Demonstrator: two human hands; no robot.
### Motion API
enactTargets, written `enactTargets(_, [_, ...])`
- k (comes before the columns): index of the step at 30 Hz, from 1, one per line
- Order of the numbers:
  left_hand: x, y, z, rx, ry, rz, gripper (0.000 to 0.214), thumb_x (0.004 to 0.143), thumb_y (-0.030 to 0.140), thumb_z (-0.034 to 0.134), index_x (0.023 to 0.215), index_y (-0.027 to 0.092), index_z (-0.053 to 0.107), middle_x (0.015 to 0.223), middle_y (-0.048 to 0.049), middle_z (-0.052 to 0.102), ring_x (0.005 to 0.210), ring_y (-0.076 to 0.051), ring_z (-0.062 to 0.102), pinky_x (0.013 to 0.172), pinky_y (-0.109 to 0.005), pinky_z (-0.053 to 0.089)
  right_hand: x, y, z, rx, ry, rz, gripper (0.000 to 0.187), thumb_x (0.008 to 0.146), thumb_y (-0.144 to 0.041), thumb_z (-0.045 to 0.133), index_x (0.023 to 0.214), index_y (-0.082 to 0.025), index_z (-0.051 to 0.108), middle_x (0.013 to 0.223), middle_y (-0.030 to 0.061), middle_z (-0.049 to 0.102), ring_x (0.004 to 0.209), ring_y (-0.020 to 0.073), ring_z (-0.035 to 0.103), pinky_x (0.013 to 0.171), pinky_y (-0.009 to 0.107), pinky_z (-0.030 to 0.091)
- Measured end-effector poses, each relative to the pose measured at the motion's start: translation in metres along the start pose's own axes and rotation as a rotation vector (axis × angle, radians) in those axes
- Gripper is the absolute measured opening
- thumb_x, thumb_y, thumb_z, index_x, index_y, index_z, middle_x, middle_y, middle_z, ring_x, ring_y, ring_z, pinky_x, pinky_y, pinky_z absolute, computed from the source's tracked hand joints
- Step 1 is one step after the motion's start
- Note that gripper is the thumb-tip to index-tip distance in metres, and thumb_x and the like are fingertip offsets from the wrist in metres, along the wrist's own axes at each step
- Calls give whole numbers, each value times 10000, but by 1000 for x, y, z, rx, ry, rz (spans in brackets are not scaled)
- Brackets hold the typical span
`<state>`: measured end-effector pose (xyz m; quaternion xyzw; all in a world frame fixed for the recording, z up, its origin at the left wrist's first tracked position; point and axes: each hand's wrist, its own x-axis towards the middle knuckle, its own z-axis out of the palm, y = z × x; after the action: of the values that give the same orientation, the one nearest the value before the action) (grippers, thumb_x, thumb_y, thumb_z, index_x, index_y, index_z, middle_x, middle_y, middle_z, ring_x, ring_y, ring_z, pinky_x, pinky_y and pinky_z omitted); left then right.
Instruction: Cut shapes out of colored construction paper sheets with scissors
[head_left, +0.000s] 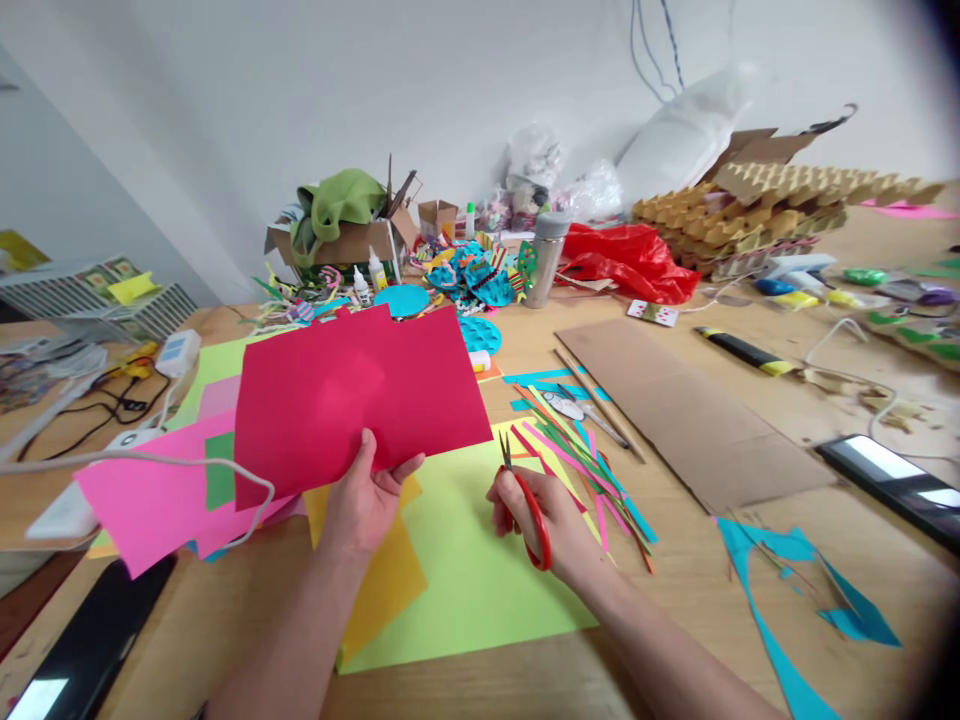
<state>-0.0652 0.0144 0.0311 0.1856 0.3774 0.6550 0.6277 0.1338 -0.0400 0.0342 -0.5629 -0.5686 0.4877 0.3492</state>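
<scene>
My left hand point(365, 503) pinches the lower edge of the red sheet point(352, 400), tilted up over the paper pile, while my right hand point(559, 522) is closed through the handles of the scissors point(527, 503), tips up just right of the sheet. Held by one edge, the sheet could sag or slip, I think, and the tips sit near my left thumb. The sheet hides what lies behind it, and I can't tell if the blades are fully closed.
</scene>
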Motion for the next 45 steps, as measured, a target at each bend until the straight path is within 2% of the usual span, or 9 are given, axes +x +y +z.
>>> enactTargets(6, [-3,0,1,17,-12,-9,265,779,241,681,1042,215,656,1025,-36,698,832,-191,689,660,-333,620,3,6,3,-48,-9,1,486,867,-583,439,630,-166,519,553,24,596,452,97,476,431,211,336])
enactTargets(11, [-4,-2,2,46,-24,-11,267,700,143,741,950,204,669,918,1,710,817,-176,684,657,-307,618,3,5,3,-16,-9,3,464,864,-567,449,652,-165,540,540,18,598,445,98,479,422,203,334])
enactTargets(14, [-5,-3,2,81,-67,2,352,677,151,761,1006,220,661,969,0,706,860,-179,678,659,-299,617,2,3,3,-11,1,7,490,860,-591,434,645,-165,542,529,21,596,457,107,498,423,202,344])
enactTargets(19, [-8,-4,3,191,-33,25,430,650,235,787,1055,198,646,912,-13,703,670,-174,684,488,-279,598,3,2,4,36,16,37,525,850,-629,415,679,-156,566,513,24,591,448,113,511,427,207,357])
enactTargets(23, [-11,-3,5,236,-39,57,526,645,281,789,1132,214,603,957,-24,690,676,-215,694,423,-291,575,4,2,4,62,13,56,544,841,-646,414,678,-151,569,505,30,589,444,116,517,417,206,354])
enactTargets(31, [-11,-3,7,215,-16,93,453,600,274,816,1011,208,637,849,7,677,626,-161,659,462,-272,572,4,2,4,103,9,78,531,835,-649,424,697,-153,555,497,22,587,432,114,522,409,200,354])
enactTargets(41, [-11,-4,8,188,-14,81,496,607,265,814,1071,247,640,887,20,689,602,-150,652,475,-282,576,5,3,6,114,31,93,505,813,-635,467,659,-161,552,475,4,565,412,109,514,396,198,345])
enactTargets(45, [-9,-6,6,148,-41,74,483,643,239,795,1098,244,631,954,9,697,689,-150,666,547,-281,596,5,3,5,115,26,97,473,809,-608,495,654,-165,551,468,-1,567,411,111,520,399,200,354])
